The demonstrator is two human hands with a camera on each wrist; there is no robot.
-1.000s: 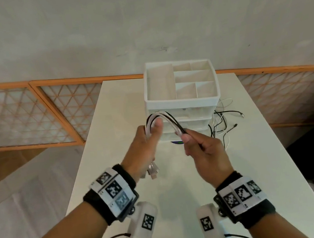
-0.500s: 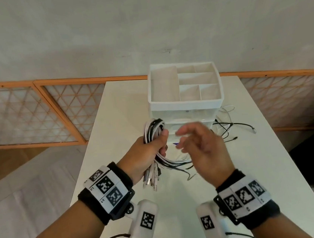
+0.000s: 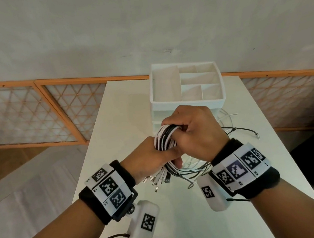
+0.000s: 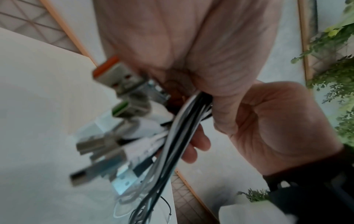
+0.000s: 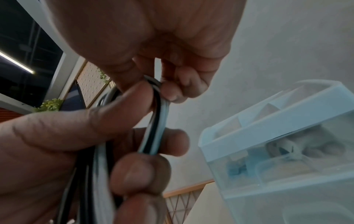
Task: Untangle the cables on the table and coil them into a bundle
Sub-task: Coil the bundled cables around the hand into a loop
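left hand (image 3: 153, 157): fingers curled round the cables (image 3: 164, 137), plug ends hanging below the fist
right hand (image 3: 195, 130): pinches the loop's top, just above the left
cables: held above the table (image 3: 100, 145)

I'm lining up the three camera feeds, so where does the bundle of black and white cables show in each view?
Head: the bundle of black and white cables arches at centre, between the left hand and the right hand.
Left wrist: centre, running down from the left hand, USB plugs fanned to the left.
Right wrist: left of centre, looped through the right hand's fingers.
Shared landmark: the white drawer organizer, also at right in the right wrist view; in the left wrist view I cannot pick it out.
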